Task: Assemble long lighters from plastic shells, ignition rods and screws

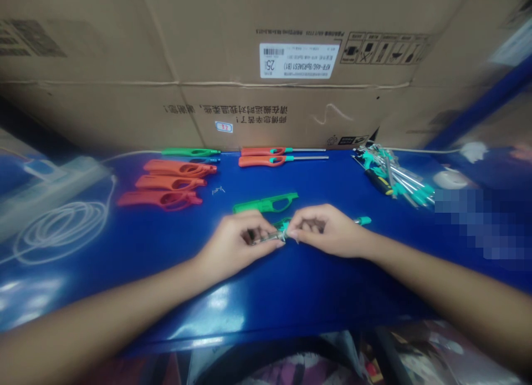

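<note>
My left hand (239,238) is closed around a thin metallic lighter mechanism (268,239) with a teal part, held low over the table. The fingers of my right hand (326,230) pinch its teal end, and the fingertips of both hands almost meet there. Just behind them lies a green lighter handle shell (266,203). To the right of my right hand a metal tube with a teal tip (363,220) sticks out; my hand hides its other end, so I cannot tell whether it joins the held piece.
Several orange lighter handles (166,183) lie at left, near small screws (218,190). Orange lighters with metal tubes (266,160) rest at the back. A pile of teal-ended tubes (399,172) and a screwdriver (378,183) are right. A coiled white cable (62,230) lies left; a cardboard box (208,58) stands behind.
</note>
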Available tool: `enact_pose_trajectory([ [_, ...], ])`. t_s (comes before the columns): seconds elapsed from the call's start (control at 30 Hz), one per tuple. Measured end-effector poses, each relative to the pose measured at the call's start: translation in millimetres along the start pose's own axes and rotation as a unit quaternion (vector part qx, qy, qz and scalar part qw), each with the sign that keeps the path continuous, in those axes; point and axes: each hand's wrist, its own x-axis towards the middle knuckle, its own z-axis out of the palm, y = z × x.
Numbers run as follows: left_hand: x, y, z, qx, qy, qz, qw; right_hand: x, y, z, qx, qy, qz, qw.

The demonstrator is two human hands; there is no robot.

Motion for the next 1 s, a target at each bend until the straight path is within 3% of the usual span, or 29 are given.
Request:
enact_pose_trajectory([
  [0.77, -1.1, -0.2, 0.9, 0.024, 0.007, 0.046, 0.999, -1.5, 0.9, 1.9, -0.044, 0.001, -0.013, 0.999],
  [1.0, -1.1, 0.4, 0.3, 0.016, 0.001, 0.023, 1.000, -1.7, 1.5, 1.0, -0.052, 0.010, -0.030, 0.998],
])
